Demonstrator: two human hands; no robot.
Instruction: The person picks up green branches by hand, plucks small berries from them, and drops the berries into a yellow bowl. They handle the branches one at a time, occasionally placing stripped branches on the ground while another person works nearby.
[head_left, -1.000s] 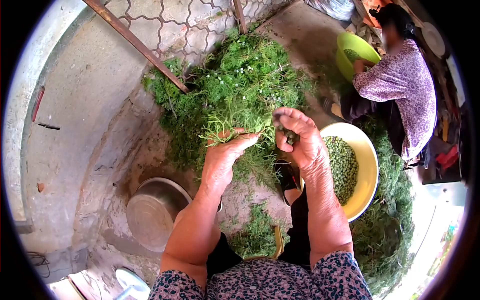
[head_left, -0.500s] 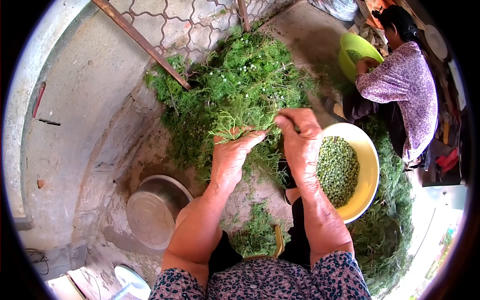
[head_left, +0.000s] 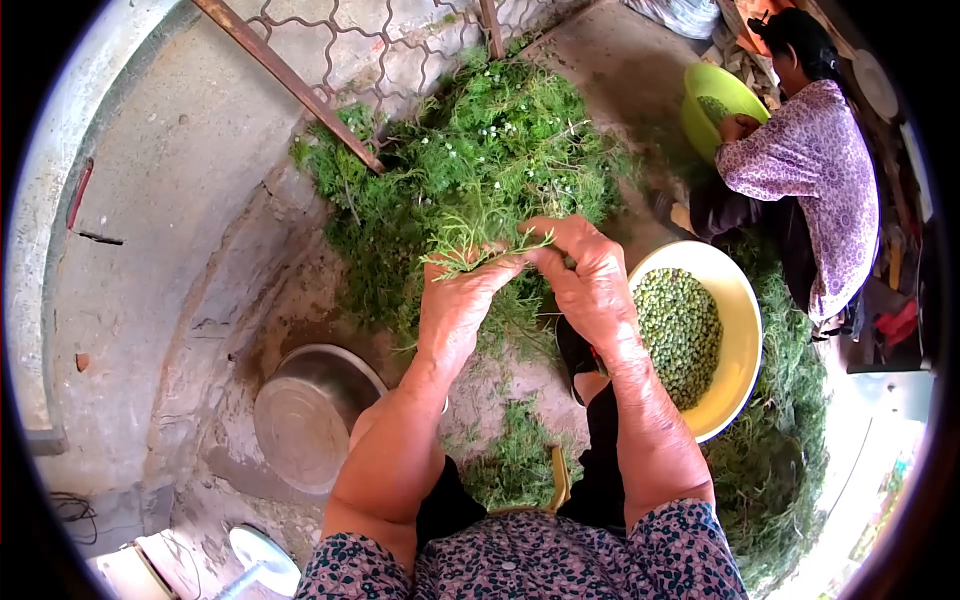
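Near the middle, just toward 12 o'clock, the left hand [head_left: 452,305] has its grip closed on a green sprig [head_left: 462,240], whose feathery tips spread above the fingers. The right hand [head_left: 592,285] meets it from the 3 o'clock side, thumb and fingers bent in at the sprig's end; whether that grip is pinched tight on anything cannot be told, as the back of the hand hides the palm. Beyond both hands, at 12 o'clock, a heap of leafy branches [head_left: 500,140] dotted with pale berries lies on the floor. Toward 3 o'clock, just beside the right forearm, stands a yellow bowl [head_left: 738,370] partly filled with small green berries [head_left: 678,340]; more cut greenery [head_left: 765,490] lies around 4 o'clock. A metal basin [head_left: 300,425] sits at 8 o'clock, and loose foliage [head_left: 512,465] at 6 o'clock, between the legs. Around 2 o'clock another person [head_left: 830,185] in a purple patterned top crouches, hands at a lime-green bowl [head_left: 700,135].
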